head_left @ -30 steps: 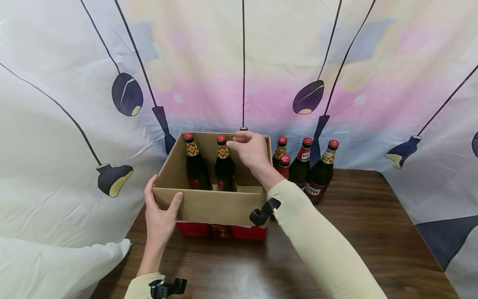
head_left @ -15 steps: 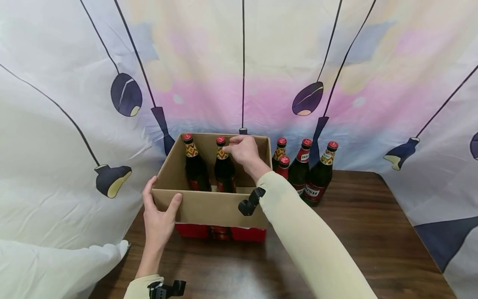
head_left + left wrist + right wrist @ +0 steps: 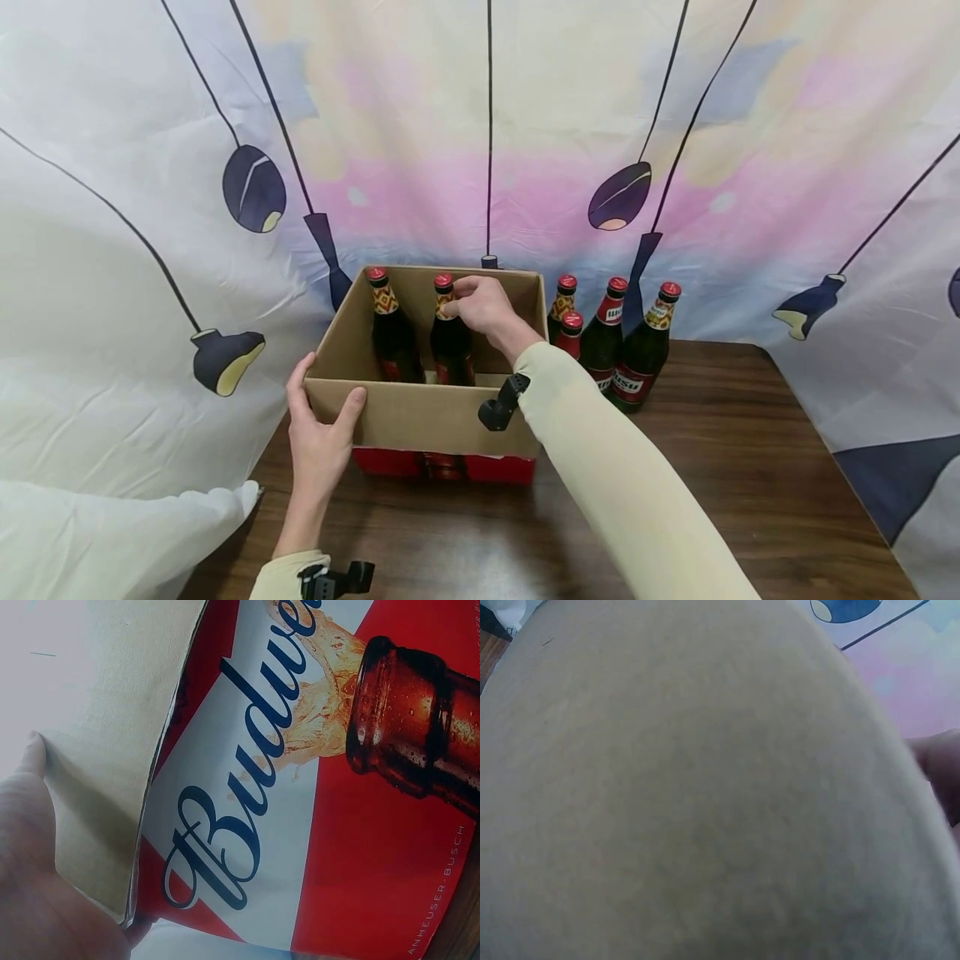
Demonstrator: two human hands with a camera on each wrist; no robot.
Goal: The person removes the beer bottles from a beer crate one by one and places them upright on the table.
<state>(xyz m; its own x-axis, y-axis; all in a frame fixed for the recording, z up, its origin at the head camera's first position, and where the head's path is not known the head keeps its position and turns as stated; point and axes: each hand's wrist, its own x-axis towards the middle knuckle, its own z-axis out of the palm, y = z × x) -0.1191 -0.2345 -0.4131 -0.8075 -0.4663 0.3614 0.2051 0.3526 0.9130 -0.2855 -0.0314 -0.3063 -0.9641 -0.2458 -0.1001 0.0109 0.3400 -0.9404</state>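
An open cardboard box (image 3: 442, 417) with a red printed lower front stands on the table. My left hand (image 3: 321, 446) grips its near left corner, thumb over the front flap, fingers along the side. In the left wrist view, that hand (image 3: 52, 877) lies against the flap beside the red and white printed side. Two beer bottles stand upright inside, one on the left (image 3: 393, 337). My right hand (image 3: 489, 307) pinches the neck of the other beer bottle (image 3: 452, 342). In the right wrist view, a tan surface hides nearly everything; only part of a hand (image 3: 941, 765) shows.
Several red-capped beer bottles (image 3: 632, 354) stand close together just right of the box on the wooden table (image 3: 720, 467). A patterned cloth (image 3: 420, 100) hangs right behind the box. White cloth (image 3: 112, 533) bunches at the left edge.
My right hand has moved left and slightly down from above the box to the right bottle's neck and now holds it. My left hand stays on the box corner.
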